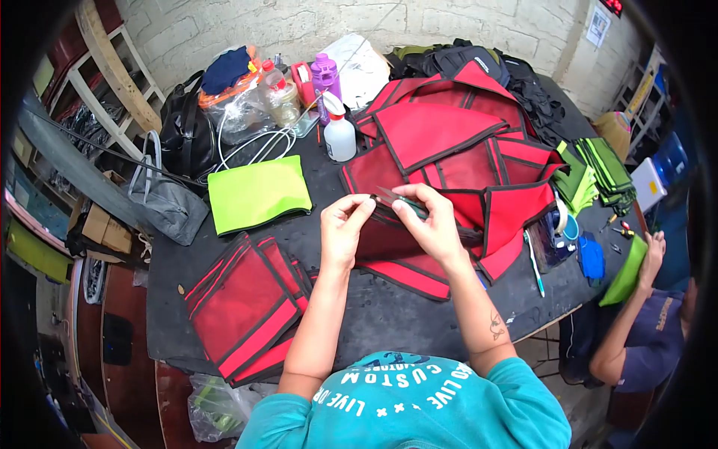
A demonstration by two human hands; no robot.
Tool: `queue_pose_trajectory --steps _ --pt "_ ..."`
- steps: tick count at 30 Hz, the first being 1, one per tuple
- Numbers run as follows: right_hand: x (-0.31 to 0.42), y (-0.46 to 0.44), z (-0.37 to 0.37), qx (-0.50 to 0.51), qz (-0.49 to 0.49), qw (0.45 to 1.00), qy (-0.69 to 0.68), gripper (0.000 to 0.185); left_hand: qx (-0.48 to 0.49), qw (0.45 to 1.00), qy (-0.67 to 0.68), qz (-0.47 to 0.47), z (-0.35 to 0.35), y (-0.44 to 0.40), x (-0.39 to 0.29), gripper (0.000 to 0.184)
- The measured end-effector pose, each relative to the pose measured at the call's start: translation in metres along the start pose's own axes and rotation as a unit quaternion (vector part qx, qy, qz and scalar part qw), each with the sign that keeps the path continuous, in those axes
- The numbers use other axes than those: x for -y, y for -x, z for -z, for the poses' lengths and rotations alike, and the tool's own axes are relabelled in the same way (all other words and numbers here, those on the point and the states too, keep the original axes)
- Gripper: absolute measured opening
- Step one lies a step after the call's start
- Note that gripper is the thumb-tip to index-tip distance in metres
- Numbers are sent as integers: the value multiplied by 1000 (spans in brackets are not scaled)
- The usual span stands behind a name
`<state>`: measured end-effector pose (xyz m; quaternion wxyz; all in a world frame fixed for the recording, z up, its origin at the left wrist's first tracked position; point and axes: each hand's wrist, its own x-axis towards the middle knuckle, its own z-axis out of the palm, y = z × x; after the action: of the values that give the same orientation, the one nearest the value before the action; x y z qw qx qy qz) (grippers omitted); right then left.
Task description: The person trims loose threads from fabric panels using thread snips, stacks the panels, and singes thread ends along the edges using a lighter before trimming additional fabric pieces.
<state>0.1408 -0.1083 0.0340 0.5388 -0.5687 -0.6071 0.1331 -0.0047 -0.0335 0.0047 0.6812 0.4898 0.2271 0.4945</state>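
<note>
Left hand (348, 224) is pinching one red piece (393, 238), right hand (428, 226) gripping one cutter (411, 208). One pouch (259, 193) is lying left.

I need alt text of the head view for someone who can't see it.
A person's right hand holds a small bladed tool near a dark fabric edge pinched in the left hand, above a black table. Red fabric lies heaped beyond and stacked at left, by a green pouch; another person is at right.
</note>
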Motion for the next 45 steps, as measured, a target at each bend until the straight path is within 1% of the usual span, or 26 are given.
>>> queue_pose_trajectory --steps 1,5,10,14,18,22,25,26,29,30,32,33,34,37,38,40,41,42,43,45 --pt "0 1 -2 -18 -36 999 -15 22 5 1000 1 6 0 0 0 9" --pt "1 -1 -2 -19 -29 999 24 15 18 1000 -9 3 -2 0 1 9" --pt "-8 -1 -4 -15 -39 999 1 13 25 1000 -15 4 -2 1 0 9" --pt "-10 1 -7 -31 -53 997 -36 12 34 999 -25 -5 -2 1 0 9" --pt "-9 0 -3 -9 -87 995 -49 10 35 999 -20 5 -4 2 0 9" --pt "-14 -1 7 -15 -117 990 -74 15 36 997 -64 -17 -5 2 -3 9" --pt "-29 -4 27 -28 -54 995 -75 26 9 1000 -6 -9 7 -2 -4 14" --pt "-35 -3 34 -29 -56 995 -76 26 10 1000 -7 -7 11 -3 -6 14" --pt "-51 -4 55 85 -121 988 -45 32 48 998 29 42 20 -7 -15 29" --pt "-52 -7 59 81 -125 988 -43 32 53 997 30 46 21 -7 -14 29" --pt "-50 -13 65 44 -156 983 -85 26 114 984 -133 29 23 1 -11 34" --pt "-49 -13 67 25 -169 980 -106 24 144 966 -214 17 25 3 -10 37" --pt "-49 -11 69 22 -171 979 -107 24 146 966 -214 19 32 3 -6 37" --pt "-51 -3 75 -94 -206 960 -166 20 3 979 -203 9 59 4 13 42" --pt "-54 4 76 -94 -207 960 -166 20 3 979 -203 10 66 4 15 42" --pt "-68 34 68 -145 -237 958 -67 19 -19 951 -308 -19 73 7 7 41" --pt "-83 51 59 -165 -204 965 -23 21 -31 932 -359 -33 75 7 4 40" --pt "-98 68 48 -184 -171 968 21 23 -31 932 -360 -33 76 7 3 40" --pt "-108 85 37 -185 -173 967 20 23 -47 921 -386 -36 76 8 3 39" --pt "-118 112 22 -185 -156 959 146 26 -76 896 -435 -39 75 9 4 38"
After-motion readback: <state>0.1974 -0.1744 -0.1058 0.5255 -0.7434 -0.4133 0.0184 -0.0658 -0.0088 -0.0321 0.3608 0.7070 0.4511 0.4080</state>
